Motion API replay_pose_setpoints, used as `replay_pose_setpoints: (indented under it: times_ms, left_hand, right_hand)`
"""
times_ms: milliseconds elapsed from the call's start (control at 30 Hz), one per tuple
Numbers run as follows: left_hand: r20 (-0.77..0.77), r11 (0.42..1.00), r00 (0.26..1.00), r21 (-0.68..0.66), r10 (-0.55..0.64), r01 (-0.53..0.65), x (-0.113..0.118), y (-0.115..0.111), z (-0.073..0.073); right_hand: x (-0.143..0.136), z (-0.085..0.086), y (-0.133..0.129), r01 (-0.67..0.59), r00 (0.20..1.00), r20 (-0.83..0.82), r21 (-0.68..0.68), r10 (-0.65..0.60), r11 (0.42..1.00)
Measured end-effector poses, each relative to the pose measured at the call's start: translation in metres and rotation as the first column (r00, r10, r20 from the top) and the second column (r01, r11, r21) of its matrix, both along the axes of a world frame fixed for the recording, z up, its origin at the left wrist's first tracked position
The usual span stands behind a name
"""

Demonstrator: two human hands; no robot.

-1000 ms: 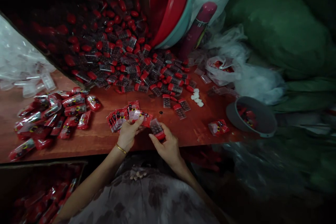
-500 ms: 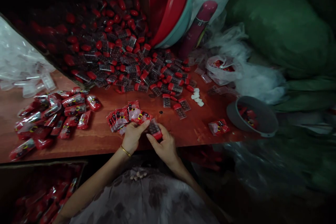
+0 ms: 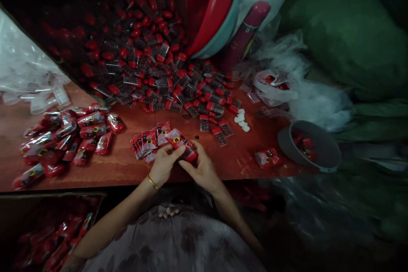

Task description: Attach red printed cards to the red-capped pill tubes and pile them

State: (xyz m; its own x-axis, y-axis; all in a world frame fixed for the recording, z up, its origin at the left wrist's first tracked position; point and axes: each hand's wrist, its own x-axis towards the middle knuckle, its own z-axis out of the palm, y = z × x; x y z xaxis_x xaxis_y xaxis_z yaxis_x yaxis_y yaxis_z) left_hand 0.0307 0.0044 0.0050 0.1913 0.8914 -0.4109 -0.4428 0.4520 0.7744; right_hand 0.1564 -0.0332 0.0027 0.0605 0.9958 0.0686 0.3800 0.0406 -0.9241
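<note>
Between my hands is a red printed packet [image 3: 183, 143], with a red end showing at its lower right. My left hand [image 3: 164, 162] pinches the packet with thumb and fingers. My right hand [image 3: 201, 168] has its fingers behind the packet's right end and its thumb below, both touching or very close to it. Just left of the packet lies a fanned stack of flat red wrappers [image 3: 148, 140]. Clear containers with red caps [image 3: 219, 136] lie beyond my right hand, beside several white discs [image 3: 242, 120].
Finished-looking red packets [image 3: 91, 131] are piled at the left. A large heap of red-capped containers [image 3: 162, 85] spills from a dark box. At the right are a grey bowl [image 3: 325, 146], a plastic bag [image 3: 274, 87] and loose wrappers [image 3: 267, 158]. A flask [image 3: 244, 36] leans near basins [image 3: 210, 8].
The clear container held between my hands now sits inside the printed wrapper. My right hand's fingers have moved up along its right end. The view has shifted slightly.
</note>
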Motion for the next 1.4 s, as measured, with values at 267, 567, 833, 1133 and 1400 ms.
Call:
replay_pose_setpoints:
  times_ms: [267,567,833,1133,1400]
  left_hand:
    - [0.036,0.981,0.984,-0.088,-0.172,0.175,-0.014,-0.003,0.014]
    - [-0.014,0.958,0.964,-0.111,-0.266,0.263,-0.039,-0.004,0.013]
    - [-0.197,0.974,0.963,-0.168,-0.186,0.154,-0.092,-0.004,0.014]
    - [-0.987,0.997,0.159,-0.021,-0.008,-0.077,-0.239,-0.001,0.031]
    - [-0.749,0.916,-0.527,0.322,0.402,0.241,-0.211,0.036,0.046]
  right_hand:
    - [0.011,-0.015,0.001,0.025,0.997,-0.069,0.014,-0.024,1.000]
    - [-0.011,-0.009,0.010,-0.022,0.995,0.096,0.259,-0.003,0.966]
    - [-0.060,-0.021,0.023,-0.175,0.970,0.218,0.312,0.108,0.934]
    - [-0.030,-0.037,0.021,-0.145,0.964,0.263,0.355,0.050,0.923]
    - [-0.016,-0.058,0.022,-0.072,0.976,0.218,0.351,-0.007,0.934]
